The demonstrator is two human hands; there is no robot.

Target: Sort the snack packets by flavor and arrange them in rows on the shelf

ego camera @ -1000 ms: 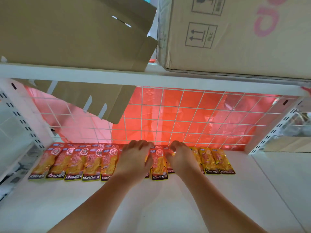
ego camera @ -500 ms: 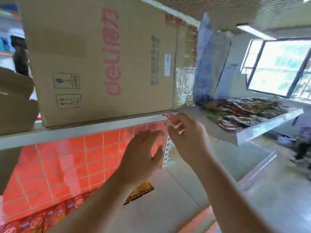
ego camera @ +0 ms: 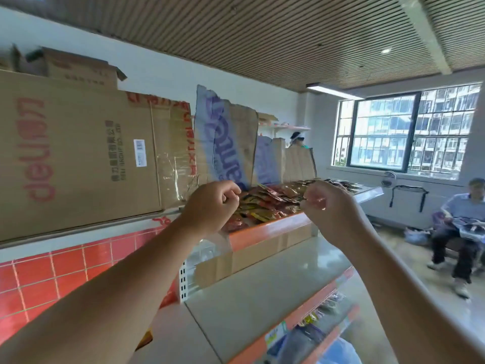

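Raised from the low row toward the snack packets [ego camera: 265, 203] heaped on the upper shelf [ego camera: 267, 228], just behind the fingers [ego camera: 231, 191]. Clenched empty at the left hand [ego camera: 210, 208]; curled at the right hand [ego camera: 328, 208], cannot tell any hold. Risk of grabbing mixed flavors, or pushing packets off by reaching blind.

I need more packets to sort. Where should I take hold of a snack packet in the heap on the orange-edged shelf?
I'd pinch a free corner of a top packet at the front of the heap of snack packets, coming from the front over the orange shelf edge. They lie flat and overlapping, so only edges offer a grip, and cardboard boxes block the back.
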